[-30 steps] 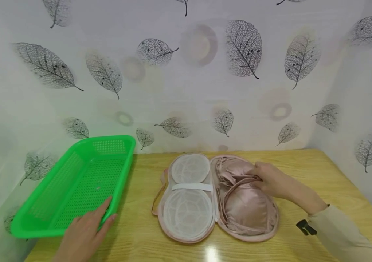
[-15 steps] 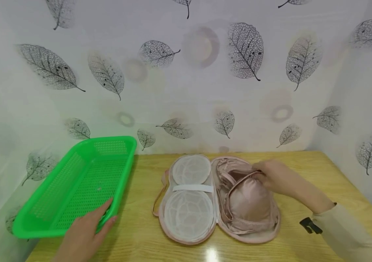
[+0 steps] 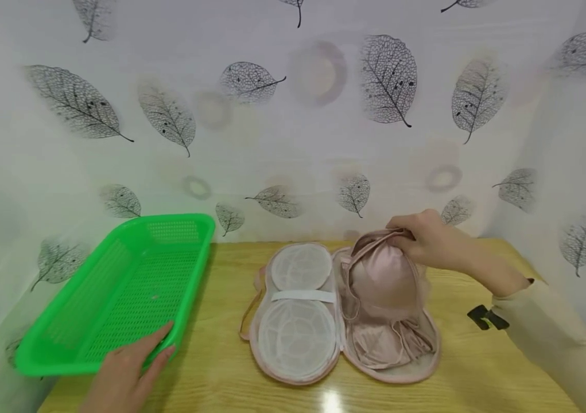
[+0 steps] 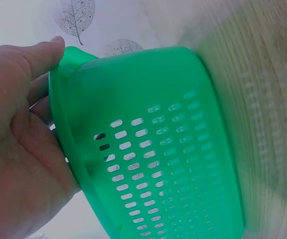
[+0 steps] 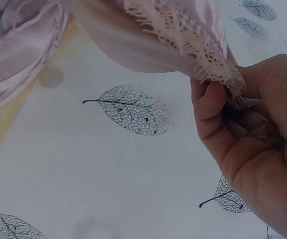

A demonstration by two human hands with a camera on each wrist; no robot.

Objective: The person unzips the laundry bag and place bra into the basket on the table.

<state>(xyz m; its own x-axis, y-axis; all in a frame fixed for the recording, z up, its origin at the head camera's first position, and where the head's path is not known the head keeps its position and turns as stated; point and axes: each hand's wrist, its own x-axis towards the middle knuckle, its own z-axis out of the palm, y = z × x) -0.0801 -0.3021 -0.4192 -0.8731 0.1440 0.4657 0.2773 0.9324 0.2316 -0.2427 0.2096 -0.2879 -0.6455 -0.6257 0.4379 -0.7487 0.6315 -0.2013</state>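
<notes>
My right hand (image 3: 434, 244) pinches the edge of a dusty-pink satin bra (image 3: 383, 281). It holds part of the bra raised above the right half of an open, hinged bra wash bag (image 3: 298, 338); the rest lies in that half. In the right wrist view, the fingers of the right hand (image 5: 262, 134) grip the bra's lace-trimmed edge (image 5: 183, 40). My left hand (image 3: 129, 367) holds the near right rim of a green plastic basket (image 3: 197, 281). In the left wrist view, the thumb lies over the rim, with fingers partly hidden behind the perforated wall.
The wash bag's left half shows white mesh rounds under a white strap (image 3: 303, 295), with a pink loop (image 3: 245, 321) at its side. A black buckle (image 3: 487, 317) hangs by the right sleeve. Leaf-printed white sheeting (image 3: 282, 137) stands behind the wooden table (image 3: 220, 367).
My right hand has risen, lifting the bra's upper part out of the wash bag's right half. The left hand stays at the basket's rim, shifted slightly down.
</notes>
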